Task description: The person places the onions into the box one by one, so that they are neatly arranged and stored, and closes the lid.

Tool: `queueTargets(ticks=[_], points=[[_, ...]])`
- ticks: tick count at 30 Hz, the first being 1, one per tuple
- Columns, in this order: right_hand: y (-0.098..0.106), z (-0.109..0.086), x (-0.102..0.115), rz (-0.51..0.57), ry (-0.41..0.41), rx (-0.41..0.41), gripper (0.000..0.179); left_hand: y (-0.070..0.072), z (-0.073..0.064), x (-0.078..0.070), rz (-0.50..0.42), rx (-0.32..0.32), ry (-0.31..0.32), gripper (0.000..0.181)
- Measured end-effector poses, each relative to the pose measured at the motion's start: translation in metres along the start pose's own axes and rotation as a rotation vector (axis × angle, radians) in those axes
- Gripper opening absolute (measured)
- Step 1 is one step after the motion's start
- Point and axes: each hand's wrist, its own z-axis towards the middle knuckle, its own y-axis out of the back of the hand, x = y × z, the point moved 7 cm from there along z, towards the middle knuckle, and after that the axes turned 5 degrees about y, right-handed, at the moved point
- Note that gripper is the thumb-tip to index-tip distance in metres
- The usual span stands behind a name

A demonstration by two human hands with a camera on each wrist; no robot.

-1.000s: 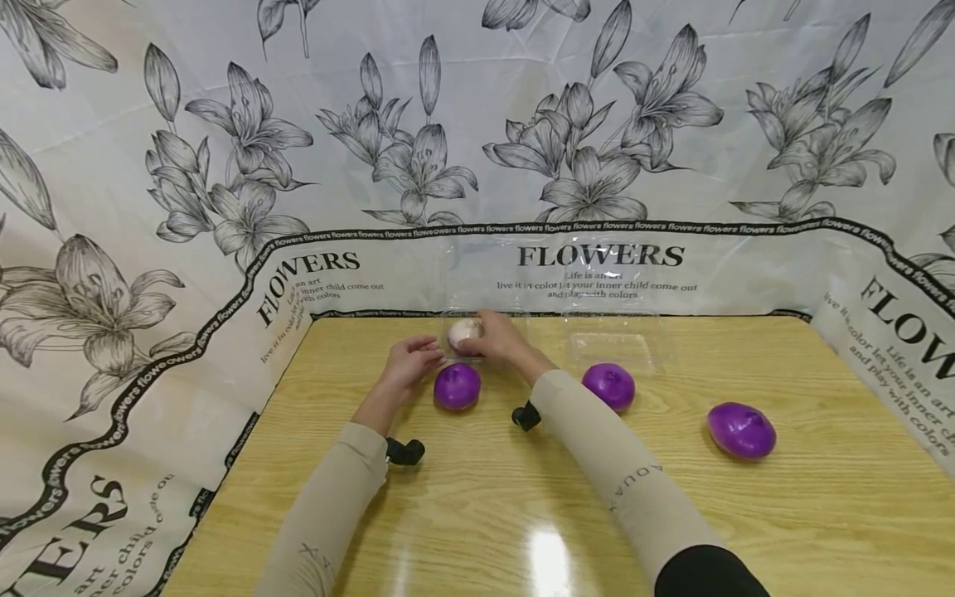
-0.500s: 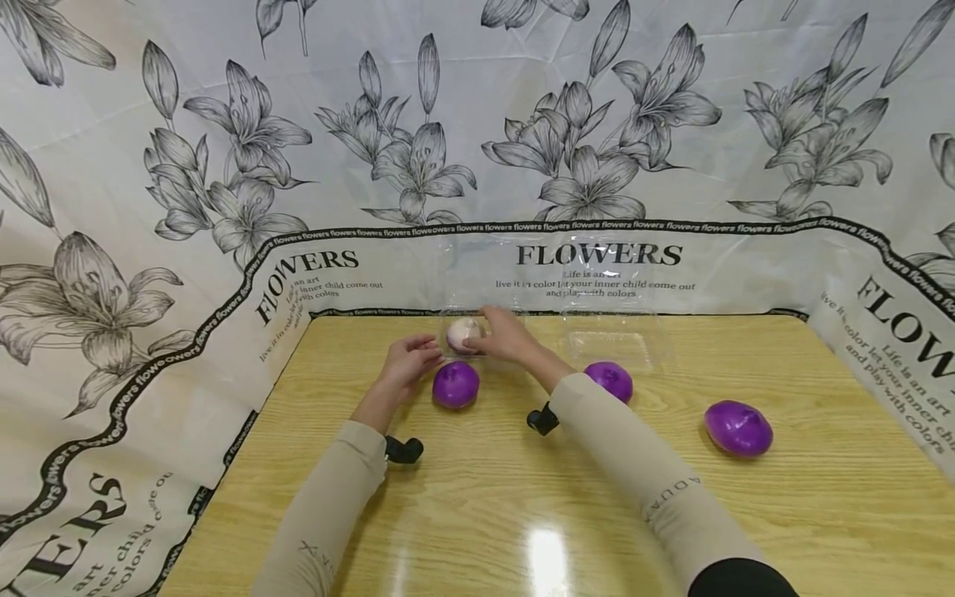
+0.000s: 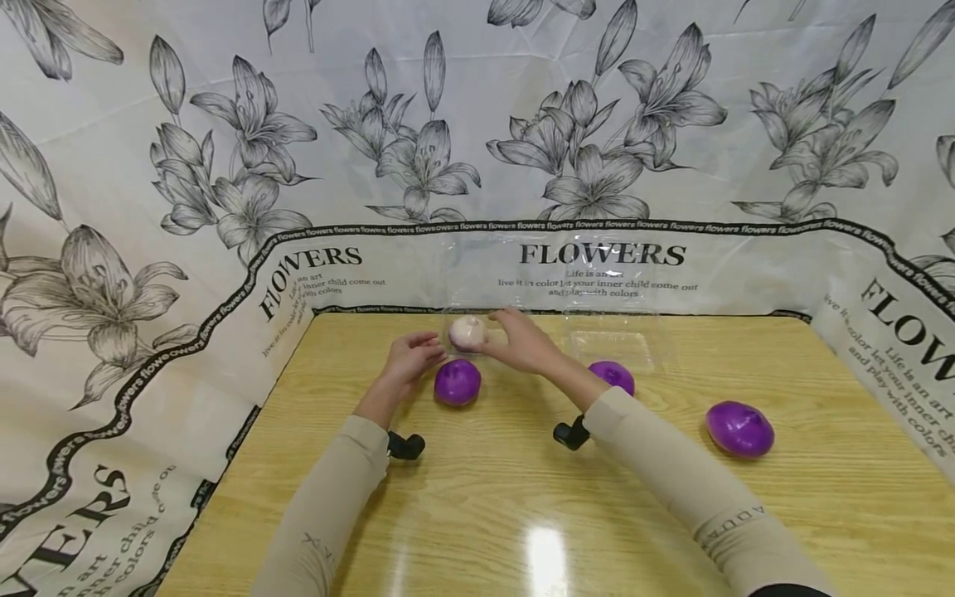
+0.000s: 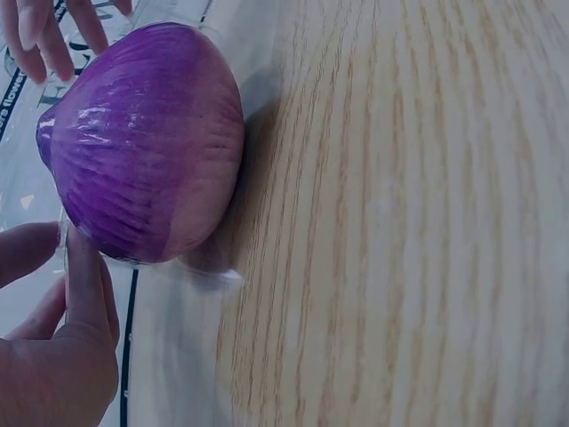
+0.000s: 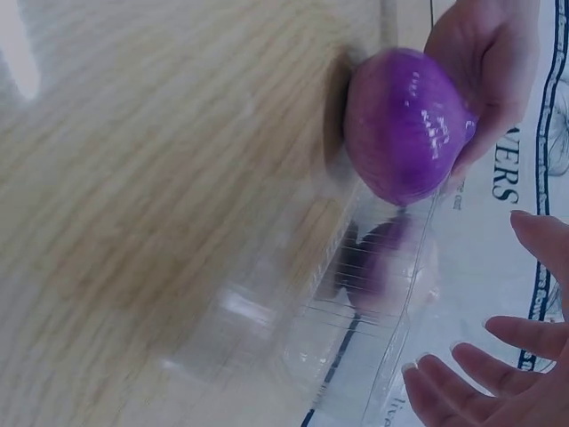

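In the head view, an onion [image 3: 467, 333] with its pale side up sits in a clear plastic container [image 5: 331, 327] at the back of the table. My left hand [image 3: 410, 361] pinches the container's rim between thumb and fingers at its left side. Just to the right of that onion, my right hand [image 3: 525, 344] has its fingers spread and holds nothing; the right wrist view shows them apart from the onion. A purple onion [image 3: 458, 382] stands on the table in front of the container, close to my left hand.
A second clear container [image 3: 612, 352] with a raised lid stands to the right at the back. One purple onion [image 3: 613, 376] is partly hidden behind my right forearm. Another onion [image 3: 740, 429] lies farther right. Flower-printed cloth [image 3: 418, 274] closes off the back and sides.
My right hand has let go of the pale-side-up onion and drawn back to the right. The onion stays in the container. My left hand keeps its place at the rim.
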Motion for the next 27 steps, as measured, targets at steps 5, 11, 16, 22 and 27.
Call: queueTargets(ticks=[5, 11, 16, 22, 27], points=[[0.004, -0.019, 0.006, -0.041, 0.031, 0.015, 0.073, -0.002, -0.001, 0.000, 0.007, 0.003, -0.017, 0.043], [-0.003, -0.038, 0.014, -0.027, 0.059, 0.023, 0.070, -0.001, -0.002, 0.000, 0.010, 0.002, -0.028, 0.042], [-0.012, -0.046, 0.019, 0.005, 0.063, 0.008, 0.065, 0.000, -0.003, -0.001, 0.012, 0.007, -0.022, 0.042], [-0.026, -0.049, 0.023, 0.052, 0.041, 0.018, 0.066, 0.000, -0.004, -0.003, 0.012, 0.016, -0.026, 0.042], [-0.039, -0.048, 0.021, 0.073, 0.005, 0.034, 0.074, 0.000, -0.004, -0.002, 0.024, 0.021, -0.026, 0.041]])
